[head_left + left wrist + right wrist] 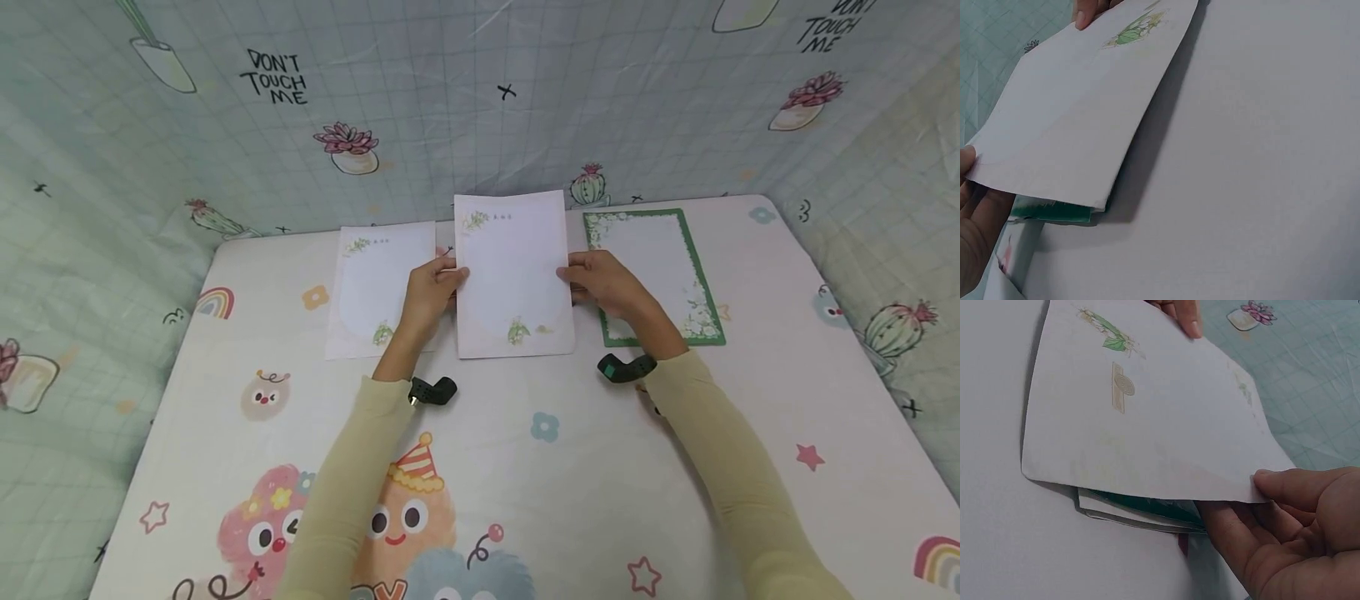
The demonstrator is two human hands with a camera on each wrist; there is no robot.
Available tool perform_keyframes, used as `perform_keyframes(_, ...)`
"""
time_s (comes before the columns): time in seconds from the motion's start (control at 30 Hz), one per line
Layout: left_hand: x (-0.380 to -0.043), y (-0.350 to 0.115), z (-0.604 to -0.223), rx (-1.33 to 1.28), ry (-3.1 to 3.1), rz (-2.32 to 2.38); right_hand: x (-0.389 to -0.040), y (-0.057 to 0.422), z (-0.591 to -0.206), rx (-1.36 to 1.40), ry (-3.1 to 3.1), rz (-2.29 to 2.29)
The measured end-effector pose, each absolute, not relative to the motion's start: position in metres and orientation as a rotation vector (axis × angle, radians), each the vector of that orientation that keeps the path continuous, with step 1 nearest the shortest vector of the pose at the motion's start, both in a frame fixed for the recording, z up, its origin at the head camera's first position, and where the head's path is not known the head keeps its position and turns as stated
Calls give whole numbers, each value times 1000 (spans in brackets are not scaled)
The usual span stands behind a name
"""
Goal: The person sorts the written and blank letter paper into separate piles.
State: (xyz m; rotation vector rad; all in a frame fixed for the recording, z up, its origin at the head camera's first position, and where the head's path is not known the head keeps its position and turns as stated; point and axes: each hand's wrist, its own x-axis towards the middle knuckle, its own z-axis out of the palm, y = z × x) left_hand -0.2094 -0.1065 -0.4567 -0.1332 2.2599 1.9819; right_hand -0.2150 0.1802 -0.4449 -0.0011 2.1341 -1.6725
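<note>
Both hands hold a white sheet of decorated paper [513, 275] with green plant prints, upper left and lower middle. My left hand [430, 292] pinches its left edge, thumb on top and fingers beneath. On the opposite edge my right hand [603, 282] does the same. The sheet bows slightly in the right wrist view. Below it, a stack with a green-edged sheet [1147, 505] and white layers shows in that view; most of this stack is hidden. A similar white sheet [382, 287] lies left of the held one, partly behind my left hand.
A green-bordered sheet [652, 258] with white flower prints lies on the right, partly covered by my right hand. The table [585, 500] wears a white cloth with cartoon prints. A patterned fabric curtain [420, 100] rises behind the table and along its sides.
</note>
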Motion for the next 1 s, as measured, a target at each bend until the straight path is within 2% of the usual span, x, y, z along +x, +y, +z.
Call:
perform_keyframes(0.4,-209,-107,-459,-79,2302,1972,-213,182,-449,-30,2152,-1700)
perform_keyframes(0.7,-210,-105,-458,-226,2348,1994,-213,180,-454,-19,2176,-1730)
perform_keyframes(1.0,-212,-107,-457,-246,2267,2068,-212,175,-451,9,2233,-1730)
